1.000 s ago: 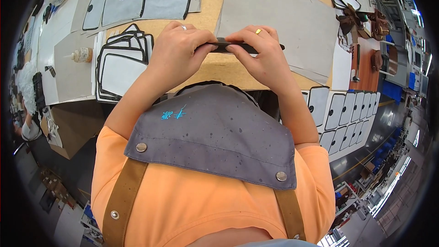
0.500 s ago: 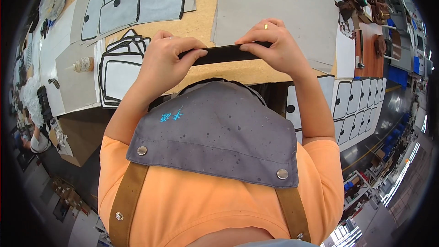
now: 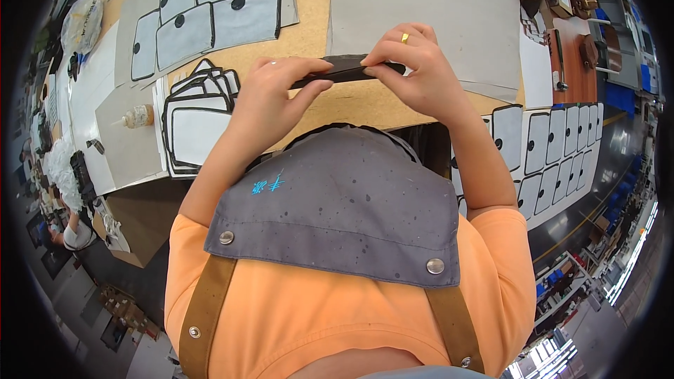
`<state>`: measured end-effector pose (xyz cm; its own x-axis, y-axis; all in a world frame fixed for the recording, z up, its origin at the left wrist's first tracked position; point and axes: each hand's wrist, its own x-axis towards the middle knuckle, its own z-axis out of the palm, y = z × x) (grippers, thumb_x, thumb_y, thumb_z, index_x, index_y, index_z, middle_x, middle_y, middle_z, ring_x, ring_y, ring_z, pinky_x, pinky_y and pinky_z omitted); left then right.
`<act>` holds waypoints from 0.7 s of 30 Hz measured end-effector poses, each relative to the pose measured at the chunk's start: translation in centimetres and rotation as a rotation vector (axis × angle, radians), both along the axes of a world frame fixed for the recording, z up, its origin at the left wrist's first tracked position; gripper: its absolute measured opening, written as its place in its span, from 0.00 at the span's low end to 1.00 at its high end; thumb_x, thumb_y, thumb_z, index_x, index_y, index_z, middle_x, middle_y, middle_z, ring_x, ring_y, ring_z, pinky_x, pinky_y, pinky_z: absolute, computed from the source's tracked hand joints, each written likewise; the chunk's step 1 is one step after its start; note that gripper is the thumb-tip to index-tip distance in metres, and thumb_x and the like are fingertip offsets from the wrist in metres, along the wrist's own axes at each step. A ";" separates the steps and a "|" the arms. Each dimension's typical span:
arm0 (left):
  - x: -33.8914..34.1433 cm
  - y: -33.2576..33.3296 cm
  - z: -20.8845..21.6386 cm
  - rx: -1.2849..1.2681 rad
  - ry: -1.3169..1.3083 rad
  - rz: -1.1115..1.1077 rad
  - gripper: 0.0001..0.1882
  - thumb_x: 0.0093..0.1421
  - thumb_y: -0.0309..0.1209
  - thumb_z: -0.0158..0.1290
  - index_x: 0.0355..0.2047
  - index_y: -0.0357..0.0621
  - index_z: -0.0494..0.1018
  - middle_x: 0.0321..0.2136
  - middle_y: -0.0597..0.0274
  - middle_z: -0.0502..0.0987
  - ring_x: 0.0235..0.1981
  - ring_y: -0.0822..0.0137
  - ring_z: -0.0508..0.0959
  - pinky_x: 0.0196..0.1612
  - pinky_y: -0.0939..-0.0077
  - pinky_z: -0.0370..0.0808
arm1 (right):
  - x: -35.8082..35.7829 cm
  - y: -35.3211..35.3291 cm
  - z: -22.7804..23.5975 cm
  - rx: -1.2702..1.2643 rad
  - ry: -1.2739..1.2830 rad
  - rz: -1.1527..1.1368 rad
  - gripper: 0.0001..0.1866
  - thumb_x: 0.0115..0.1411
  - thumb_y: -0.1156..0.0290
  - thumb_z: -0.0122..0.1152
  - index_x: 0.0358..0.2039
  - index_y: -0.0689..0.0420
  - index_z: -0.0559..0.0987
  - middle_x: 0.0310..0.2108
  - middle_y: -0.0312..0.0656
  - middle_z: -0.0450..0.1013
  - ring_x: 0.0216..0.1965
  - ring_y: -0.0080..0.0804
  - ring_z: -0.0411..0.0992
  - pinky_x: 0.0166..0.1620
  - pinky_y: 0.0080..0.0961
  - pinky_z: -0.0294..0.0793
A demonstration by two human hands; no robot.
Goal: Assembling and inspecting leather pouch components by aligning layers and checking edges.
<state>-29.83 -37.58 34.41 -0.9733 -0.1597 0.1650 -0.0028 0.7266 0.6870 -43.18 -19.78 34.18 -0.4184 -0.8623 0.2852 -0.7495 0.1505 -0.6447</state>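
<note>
Between my two hands, over the near edge of the tan work table (image 3: pixel 309 31), is a dark flat piece (image 3: pixel 345 63), seen nearly edge-on. Its top face looks dark grey and its near edge black; I cannot tell its exact kind. My left hand (image 3: pixel 274 98) has its left end between thumb and forefinger. The right end is pinched by my right hand (image 3: pixel 425 70), which wears a gold-coloured ring. To the left of my left hand lies a stack of white panels with black edges (image 3: pixel 202 137). Beyond my right hand a large grey sheet (image 3: pixel 428 0) covers the table.
Pale black-edged panels with black round spots (image 3: pixel 246 17) lie at the far left. Similar panels stand in rows on a board (image 3: pixel 554 144) at the right. A dropper bottle (image 3: pixel 139 116) lies left of the stack. A clear plastic bag (image 3: pixel 83 24) sits further left.
The dark piece has tilted, so more of its top face shows, and my hands have come slightly closer together. The whole view has shifted a little.
</note>
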 end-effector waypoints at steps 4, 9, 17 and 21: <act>-1.0 0.0 -0.2 0.142 -0.059 -0.016 0.05 0.53 0.28 0.54 0.27 0.40 0.75 0.22 0.59 0.76 0.23 0.65 0.73 0.30 0.76 0.68 | 0.5 -0.1 0.0 -0.015 0.094 -0.061 0.03 0.48 0.75 0.61 0.25 0.55 0.77 0.25 0.33 0.72 0.35 0.27 0.68 0.51 0.25 0.55; -0.2 -0.6 -1.6 0.295 -0.021 0.081 0.04 0.55 0.23 0.53 0.31 0.34 0.74 0.25 0.62 0.77 0.28 0.76 0.74 0.34 0.85 0.68 | -0.4 1.2 -0.2 -0.239 -0.358 -0.302 0.18 0.48 0.66 0.64 0.40 0.55 0.74 0.39 0.37 0.71 0.46 0.30 0.66 0.52 0.30 0.57; 0.2 -1.8 -4.0 0.992 0.038 0.133 0.06 0.60 0.24 0.49 0.37 0.36 0.70 0.29 0.68 0.73 0.32 0.80 0.71 0.38 0.87 0.67 | 0.5 2.4 -1.3 -0.168 -0.598 -0.226 0.12 0.51 0.70 0.61 0.36 0.57 0.73 0.32 0.36 0.72 0.39 0.29 0.68 0.45 0.25 0.62; -0.6 -1.6 -3.5 0.791 0.132 0.017 0.09 0.58 0.23 0.50 0.40 0.37 0.69 0.34 0.65 0.73 0.37 0.75 0.71 0.42 0.82 0.67 | 1.2 1.7 -0.8 -0.173 -0.509 -0.223 0.07 0.51 0.74 0.60 0.31 0.58 0.73 0.28 0.38 0.71 0.35 0.30 0.69 0.43 0.27 0.62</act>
<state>-30.38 -39.20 30.88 -0.9501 -0.2921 0.1099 0.1072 0.0252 0.9939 -42.02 -18.10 33.41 -0.7055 -0.6968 0.1293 -0.3013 0.1297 -0.9447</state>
